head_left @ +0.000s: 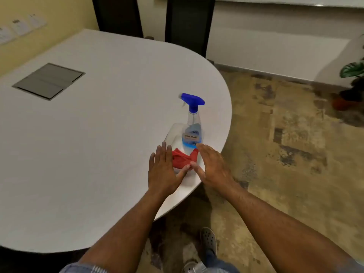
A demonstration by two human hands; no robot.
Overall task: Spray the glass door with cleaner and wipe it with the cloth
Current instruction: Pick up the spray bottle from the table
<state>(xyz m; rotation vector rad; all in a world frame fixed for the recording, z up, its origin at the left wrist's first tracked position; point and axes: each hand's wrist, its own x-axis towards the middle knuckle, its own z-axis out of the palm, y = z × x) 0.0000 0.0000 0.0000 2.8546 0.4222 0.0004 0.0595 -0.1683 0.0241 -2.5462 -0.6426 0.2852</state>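
Seen from the person's head camera, looking down: a rounded white table (98, 134) fills the left and centre of the frame, with patterned brown flooring to the right. Near the table's right edge, a little right of centre, stands an upright clear spray bottle (192, 125) with a blue trigger head; pale blue cleaner fills only its lower part, the upper part looking empty. The bottle appears to stand on or against a shallow white tray (173, 134), though its outline blends into the table. Just below the bottle lies a crumpled red cloth (182, 158). The left hand (163, 170) hovers flat, fingers spread and holding nothing, its thumb at the cloth's lower edge. The right hand (212, 166) is open too, fingers extended towards the bottle's base, gripping nothing. A grey hatch (49, 80) is set into the table at upper left, dark chair backs (189, 22) stand at the top, and a potted plant (352, 85) sits at the far right. No glass door is visible. The task seems barely begun: neither bottle nor cloth is picked up, and spraying and wiping remain.
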